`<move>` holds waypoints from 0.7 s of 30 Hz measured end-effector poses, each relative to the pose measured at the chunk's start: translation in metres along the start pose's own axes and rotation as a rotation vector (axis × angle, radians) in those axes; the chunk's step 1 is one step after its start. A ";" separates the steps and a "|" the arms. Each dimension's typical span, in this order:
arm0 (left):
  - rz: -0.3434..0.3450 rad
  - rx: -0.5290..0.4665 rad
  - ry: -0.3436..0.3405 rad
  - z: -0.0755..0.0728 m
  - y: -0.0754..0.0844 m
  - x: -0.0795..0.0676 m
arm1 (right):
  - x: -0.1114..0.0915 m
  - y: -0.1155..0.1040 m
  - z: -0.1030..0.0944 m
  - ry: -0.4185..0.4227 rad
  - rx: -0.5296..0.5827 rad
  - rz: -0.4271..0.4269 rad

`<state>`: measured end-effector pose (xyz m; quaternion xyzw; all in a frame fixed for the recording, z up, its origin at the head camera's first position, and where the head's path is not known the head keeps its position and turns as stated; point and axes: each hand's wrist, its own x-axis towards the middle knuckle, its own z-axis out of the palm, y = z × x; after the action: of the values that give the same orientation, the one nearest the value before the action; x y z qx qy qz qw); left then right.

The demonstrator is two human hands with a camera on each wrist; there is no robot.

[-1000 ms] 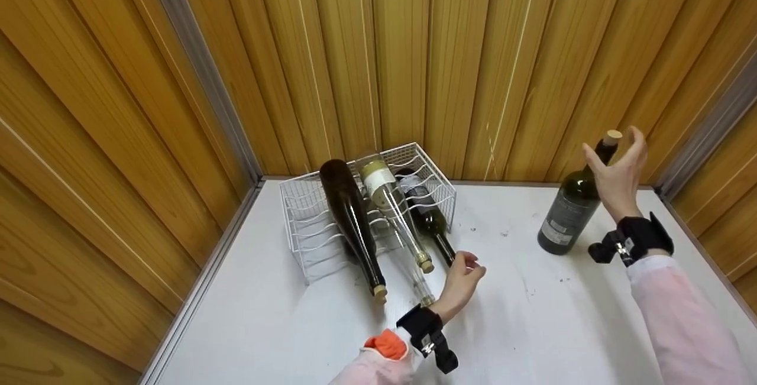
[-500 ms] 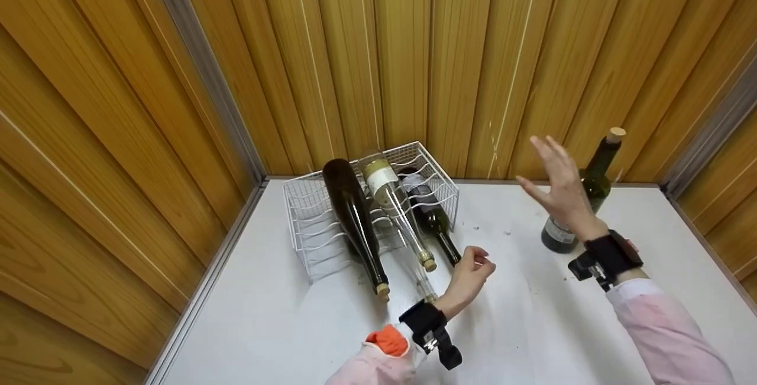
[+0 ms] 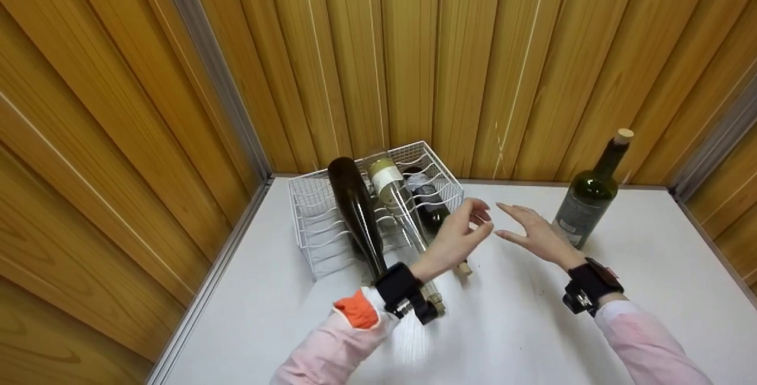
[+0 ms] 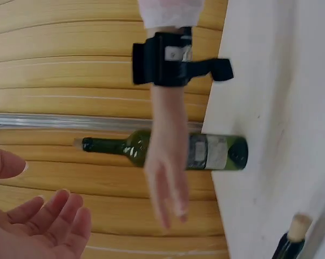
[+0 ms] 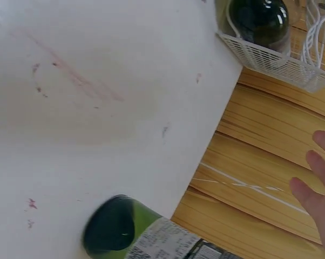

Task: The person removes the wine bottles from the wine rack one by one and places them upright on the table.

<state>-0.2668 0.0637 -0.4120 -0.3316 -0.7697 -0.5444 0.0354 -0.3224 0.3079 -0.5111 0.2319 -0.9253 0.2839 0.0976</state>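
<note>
Head view: our left hand [image 3: 455, 236], fingers loosely bent around nothing, faces our right hand [image 3: 535, 237], its fingers nearly straight and equally empty, above a white tabletop [image 3: 485, 337]. Behind the right hand stands a dark-green, grey-labelled glass bottle [image 3: 582, 207], a pale cork [image 3: 624, 135] in its neck. Tilted in a white wire rack [image 3: 310, 183] lie a dark-brown glass bottle [image 3: 355, 201], a white-labelled clear glass bottle [image 3: 387, 179] and a second dark-green glass bottle [image 3: 430, 207]. Our left wrist crosses above the protruding necks; a dip could, we judge, let its black wrist camera [image 3: 408, 293] snag one and roll it loose. A backward swing of our right hand could topple the tall, narrow bottle upright beside it.

Left wrist view: our left thumb stands apart from softly curved fingers, with nothing between them. Our right hand hangs across the standing bottle; we cannot tell how wide the gap is.

Right wrist view: only our right fingertips show, spread and bare, against ribbed wood-grain panelling [image 5: 249, 167]. Smooth, round green glass and a flat printed label contrast with the rack's fine mesh; reddish smears mark the matt tabletop.
</note>
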 end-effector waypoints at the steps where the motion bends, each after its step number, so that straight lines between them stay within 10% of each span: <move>1: 0.014 0.038 0.008 -0.010 0.001 0.004 | -0.003 0.002 0.003 -0.029 0.013 0.018; 11: 0.034 0.488 0.019 -0.111 -0.029 0.026 | -0.017 0.007 0.012 -0.133 0.065 0.104; 17: 0.177 1.078 -0.099 -0.172 -0.072 0.023 | -0.017 0.006 0.014 -0.120 0.056 0.084; 21: 0.347 1.293 -0.210 -0.202 -0.099 0.013 | -0.017 0.005 0.014 -0.121 0.055 0.094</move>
<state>-0.3932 -0.1225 -0.4058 -0.4136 -0.8755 0.0742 0.2387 -0.3109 0.3098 -0.5304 0.2075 -0.9312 0.2988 0.0214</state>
